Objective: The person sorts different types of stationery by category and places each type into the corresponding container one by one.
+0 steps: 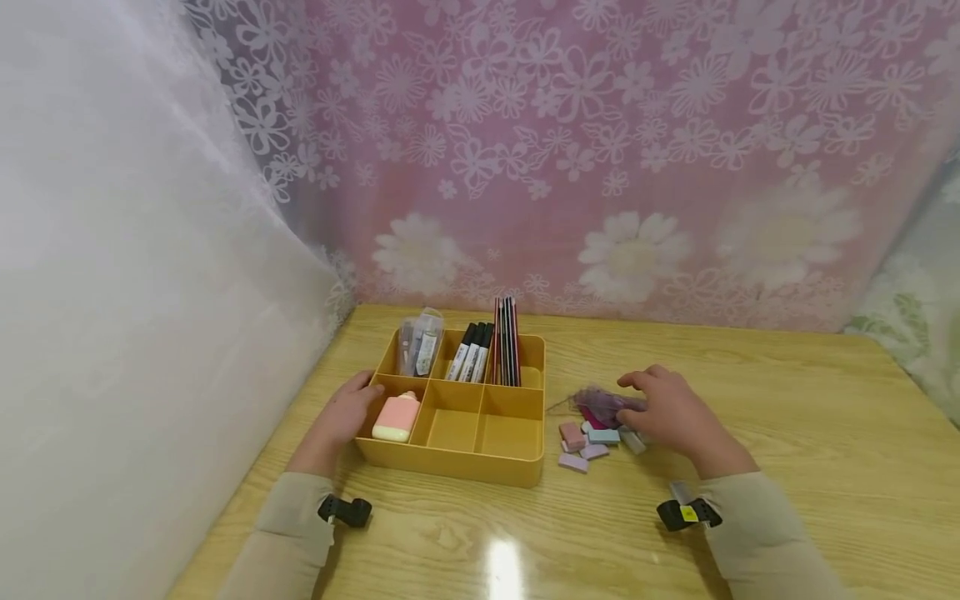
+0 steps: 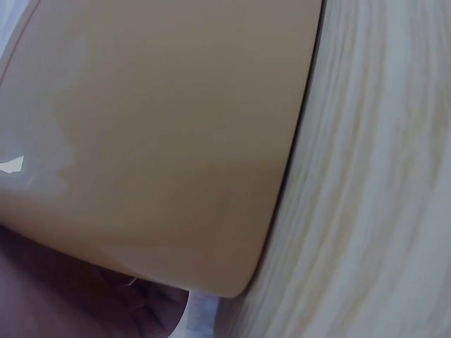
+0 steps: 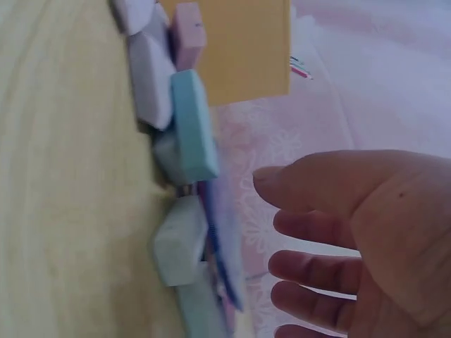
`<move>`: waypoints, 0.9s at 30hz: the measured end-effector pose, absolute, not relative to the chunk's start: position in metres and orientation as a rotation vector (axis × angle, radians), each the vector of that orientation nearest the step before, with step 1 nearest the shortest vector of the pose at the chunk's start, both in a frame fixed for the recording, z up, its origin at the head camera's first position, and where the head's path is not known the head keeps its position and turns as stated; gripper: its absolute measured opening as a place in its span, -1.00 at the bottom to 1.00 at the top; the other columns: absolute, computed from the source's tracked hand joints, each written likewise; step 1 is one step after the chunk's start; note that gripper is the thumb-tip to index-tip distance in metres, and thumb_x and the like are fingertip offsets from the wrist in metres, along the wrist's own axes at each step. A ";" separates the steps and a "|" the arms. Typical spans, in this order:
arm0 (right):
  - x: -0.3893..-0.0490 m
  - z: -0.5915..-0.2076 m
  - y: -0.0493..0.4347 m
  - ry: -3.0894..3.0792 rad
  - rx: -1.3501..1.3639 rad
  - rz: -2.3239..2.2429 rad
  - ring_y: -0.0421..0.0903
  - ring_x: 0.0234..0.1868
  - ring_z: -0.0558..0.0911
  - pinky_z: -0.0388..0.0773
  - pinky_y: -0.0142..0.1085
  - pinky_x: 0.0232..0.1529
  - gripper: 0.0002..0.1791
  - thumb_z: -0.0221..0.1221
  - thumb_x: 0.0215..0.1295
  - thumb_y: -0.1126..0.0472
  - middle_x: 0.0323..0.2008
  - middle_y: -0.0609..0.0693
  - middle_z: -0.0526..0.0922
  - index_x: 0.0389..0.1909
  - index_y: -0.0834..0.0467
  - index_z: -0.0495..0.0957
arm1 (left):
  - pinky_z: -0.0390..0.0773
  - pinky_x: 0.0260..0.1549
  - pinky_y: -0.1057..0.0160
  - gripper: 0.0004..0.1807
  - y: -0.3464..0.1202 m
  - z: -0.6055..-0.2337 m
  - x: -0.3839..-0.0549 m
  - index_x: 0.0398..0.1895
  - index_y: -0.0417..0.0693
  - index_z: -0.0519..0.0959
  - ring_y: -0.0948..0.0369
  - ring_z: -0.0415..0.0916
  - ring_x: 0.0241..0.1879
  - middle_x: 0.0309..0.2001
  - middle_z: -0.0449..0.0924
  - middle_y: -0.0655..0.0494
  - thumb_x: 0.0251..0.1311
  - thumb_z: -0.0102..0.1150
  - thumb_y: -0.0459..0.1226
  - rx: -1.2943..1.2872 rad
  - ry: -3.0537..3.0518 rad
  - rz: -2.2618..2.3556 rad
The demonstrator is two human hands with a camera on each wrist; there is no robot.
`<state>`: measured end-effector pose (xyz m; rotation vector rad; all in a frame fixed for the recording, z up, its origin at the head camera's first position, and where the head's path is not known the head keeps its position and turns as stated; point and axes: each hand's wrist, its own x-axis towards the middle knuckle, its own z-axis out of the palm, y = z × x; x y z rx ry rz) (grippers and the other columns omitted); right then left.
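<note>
A yellow six-compartment organizer (image 1: pixel 450 461) sits on the table. My left hand (image 1: pixel 351 408) grips its left wall, fingertips at the rim; in the left wrist view the wall (image 2: pixel 169 141) hides most of that hand. My right hand (image 1: pixel 667 408) hovers with fingers spread over a crumpled translucent purple pouch (image 1: pixel 603 402), right of the organizer. Below the pouch lie several block erasers: a pink eraser (image 1: pixel 572 436), a blue eraser (image 3: pixel 194 127), lilac and whitish ones. In the right wrist view nothing shows between the right thumb and fingers.
Inside the organizer are a pink-and-cream bottle-shaped item (image 1: pixel 397 415), three black-capped markers (image 1: pixel 471 354), upright pencils (image 1: pixel 507 342) and a clear plastic case (image 1: pixel 422 343). Two front compartments are bare. A floral curtain (image 1: pixel 525 167) hangs behind the table; white fabric (image 1: pixel 135 292) borders the left.
</note>
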<state>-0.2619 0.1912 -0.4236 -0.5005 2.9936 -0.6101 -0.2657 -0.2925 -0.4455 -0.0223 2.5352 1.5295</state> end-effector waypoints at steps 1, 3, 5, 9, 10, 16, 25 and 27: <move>-0.262 -0.424 0.191 2.991 -0.505 -0.607 0.34 0.06 0.49 0.51 0.20 -0.03 -0.46 0.34 0.30 0.08 0.08 0.30 0.50 0.21 0.26 0.55 | 0.17 0.37 -0.24 -0.43 -0.293 -0.446 -0.266 0.55 -0.19 0.17 -0.21 0.20 0.40 0.46 0.21 -0.26 0.60 -0.26 -0.13 -0.028 2.529 1.539; -0.263 -0.427 0.192 2.981 -0.506 -0.606 0.36 0.06 0.49 0.51 0.21 -0.03 -0.45 0.35 0.29 0.07 0.07 0.31 0.50 0.21 0.27 0.55 | 0.16 0.37 -0.25 -0.42 -0.294 -0.445 -0.265 0.55 -0.21 0.16 -0.22 0.19 0.40 0.46 0.20 -0.27 0.60 -0.26 -0.13 -0.013 2.535 1.537; -0.263 -0.431 0.193 2.971 -0.498 -0.611 0.36 0.05 0.49 0.52 0.21 -0.04 -0.44 0.35 0.30 0.06 0.08 0.31 0.50 0.22 0.28 0.55 | 0.14 0.38 -0.25 -0.42 -0.295 -0.445 -0.265 0.55 -0.22 0.15 -0.23 0.17 0.42 0.47 0.18 -0.28 0.60 -0.27 -0.13 -0.004 2.540 1.531; -0.264 -0.439 0.194 2.955 -0.495 -0.598 0.31 0.01 0.52 0.54 0.18 -0.04 -0.42 0.36 0.28 0.05 0.03 0.28 0.52 0.22 0.28 0.55 | 0.11 0.39 -0.26 -0.42 -0.295 -0.445 -0.264 0.56 -0.22 0.14 -0.23 0.12 0.44 0.48 0.17 -0.28 0.60 -0.27 -0.13 -0.005 2.547 1.523; -0.264 -0.441 0.194 2.956 -0.496 -0.590 0.28 0.00 0.52 0.54 0.17 -0.04 -0.42 0.36 0.27 0.05 0.02 0.26 0.52 0.22 0.27 0.55 | 0.10 0.39 -0.26 -0.41 -0.295 -0.446 -0.264 0.56 -0.22 0.14 -0.23 0.11 0.44 0.48 0.16 -0.28 0.60 -0.27 -0.13 -0.006 2.549 1.521; -0.264 -0.443 0.190 2.974 -0.479 -0.563 0.20 -0.07 0.53 0.54 0.15 -0.07 -0.45 0.40 0.24 0.07 -0.05 0.18 0.53 0.18 0.25 0.58 | 0.08 0.40 -0.26 -0.41 -0.296 -0.446 -0.261 0.56 -0.21 0.13 -0.23 0.10 0.45 0.49 0.16 -0.28 0.60 -0.26 -0.13 -0.026 2.540 1.525; -0.265 -0.448 0.190 2.973 -0.419 -0.632 0.18 -0.02 0.56 0.55 0.15 -0.03 -0.46 0.41 0.23 0.10 -0.03 0.17 0.57 0.16 0.24 0.53 | 0.12 0.39 -0.23 -0.42 -0.295 -0.447 -0.263 0.55 -0.16 0.18 -0.19 0.14 0.44 0.48 0.19 -0.23 0.59 -0.25 -0.10 -0.043 2.541 1.535; -0.266 -0.447 0.192 2.964 -0.420 -0.674 0.16 -0.05 0.58 0.56 0.12 -0.06 -0.46 0.42 0.22 0.12 -0.05 0.17 0.59 0.14 0.25 0.51 | 0.13 0.39 -0.23 -0.43 -0.293 -0.447 -0.264 0.55 -0.16 0.19 -0.19 0.16 0.43 0.47 0.21 -0.23 0.59 -0.25 -0.11 -0.044 2.542 1.537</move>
